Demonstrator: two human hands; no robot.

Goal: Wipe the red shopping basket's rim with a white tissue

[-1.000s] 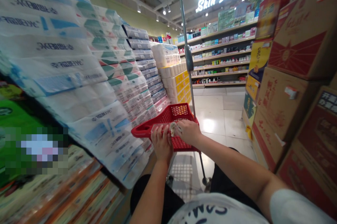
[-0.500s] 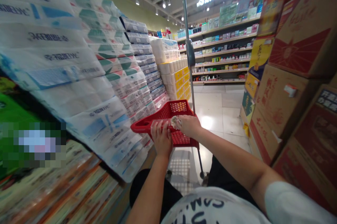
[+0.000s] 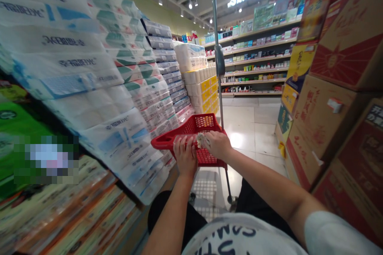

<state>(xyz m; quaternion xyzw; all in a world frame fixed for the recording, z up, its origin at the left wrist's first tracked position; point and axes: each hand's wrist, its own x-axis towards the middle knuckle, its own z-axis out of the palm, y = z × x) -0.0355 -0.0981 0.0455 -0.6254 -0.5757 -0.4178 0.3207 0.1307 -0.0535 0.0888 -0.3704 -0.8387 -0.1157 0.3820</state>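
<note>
A red plastic shopping cart with perforated walls stands in front of me. My left hand rests over its near rim, fingers wrapped on the red bar. Just to the right, my right hand is closed on a small crumpled whitish thing above the same rim. What this thing is cannot be made out. A grey metal pole rises at the cart's right side.
Stacked tissue packs line the left side, above low boxed goods. Cardboard cartons are piled on the right. A tiled aisle leads to product shelves under a lit sign.
The surroundings have shifted slightly to the right in view. My right hand has tilted a little, so more of the crumpled thing shows. My left hand keeps its place on the rim.
</note>
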